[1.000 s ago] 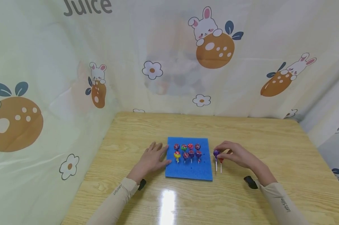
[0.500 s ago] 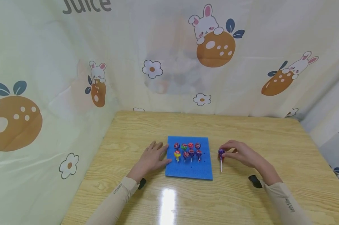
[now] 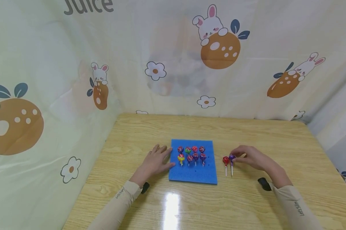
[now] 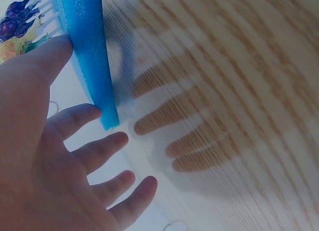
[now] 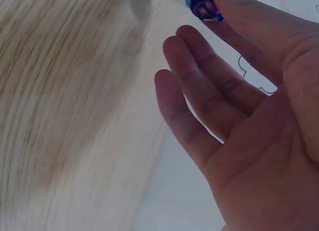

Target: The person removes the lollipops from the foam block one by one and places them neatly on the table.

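Observation:
My right hand (image 3: pixel 251 157) pinches the wrapped head of a purple lollipop (image 3: pixel 232 157) between thumb and forefinger, its white stick pointing toward me. In the right wrist view the other fingers (image 5: pixel 174 94) are held away from the purple head (image 5: pixel 204 5). Just left of it is a red lollipop (image 3: pixel 226 160), its stick also pointing toward me. My left hand (image 3: pixel 156 162) rests at the left edge of a blue foam board (image 3: pixel 190 177), fingers spread, thumb and forefinger touching the edge. Several lollipops (image 3: pixel 195 156) stand in two rows in the board, a yellow one (image 3: pixel 181 157) at front left.
A wood-grain table (image 3: pixel 132 137) lies beneath everything, with a bright glare spot near the front. Behind and at the sides hangs a pale curtain (image 3: pixel 176 41) printed with rabbits, oranges and flowers. A small dark hole (image 3: pixel 195 171) shows in the front of the board.
My right hand has moved the purple lollipop rightward, from the red one's left side, over it, to its right side. The red lollipop shows fully now. My left hand and the board have stayed put.

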### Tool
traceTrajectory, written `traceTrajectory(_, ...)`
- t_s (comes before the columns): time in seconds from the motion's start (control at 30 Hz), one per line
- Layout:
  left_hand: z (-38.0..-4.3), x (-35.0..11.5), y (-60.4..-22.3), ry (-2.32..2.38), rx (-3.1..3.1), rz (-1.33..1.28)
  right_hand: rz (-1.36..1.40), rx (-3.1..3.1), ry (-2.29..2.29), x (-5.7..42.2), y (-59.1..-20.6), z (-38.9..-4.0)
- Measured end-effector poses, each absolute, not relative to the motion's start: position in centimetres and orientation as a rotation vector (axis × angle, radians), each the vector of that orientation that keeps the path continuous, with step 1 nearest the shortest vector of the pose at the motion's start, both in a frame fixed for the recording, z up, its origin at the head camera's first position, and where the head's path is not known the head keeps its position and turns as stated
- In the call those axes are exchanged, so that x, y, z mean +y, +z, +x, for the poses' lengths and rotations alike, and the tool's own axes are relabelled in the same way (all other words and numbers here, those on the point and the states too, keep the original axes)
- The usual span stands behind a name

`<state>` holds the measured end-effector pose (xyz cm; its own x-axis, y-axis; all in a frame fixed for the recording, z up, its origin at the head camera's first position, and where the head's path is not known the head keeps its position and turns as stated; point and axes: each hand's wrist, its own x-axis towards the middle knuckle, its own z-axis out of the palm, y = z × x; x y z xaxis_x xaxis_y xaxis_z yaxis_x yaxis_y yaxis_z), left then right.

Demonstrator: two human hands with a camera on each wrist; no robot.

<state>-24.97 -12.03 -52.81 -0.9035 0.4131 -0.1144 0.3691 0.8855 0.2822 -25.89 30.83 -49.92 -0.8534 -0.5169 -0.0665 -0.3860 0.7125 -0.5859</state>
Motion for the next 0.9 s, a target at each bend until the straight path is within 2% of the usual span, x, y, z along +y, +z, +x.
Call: traceTrajectory(0.9,-25.0,-12.0,-52.8,0.369,2.883,0.614,-0.63,2.652,-0.729,30.5,-51.3,-26.6)
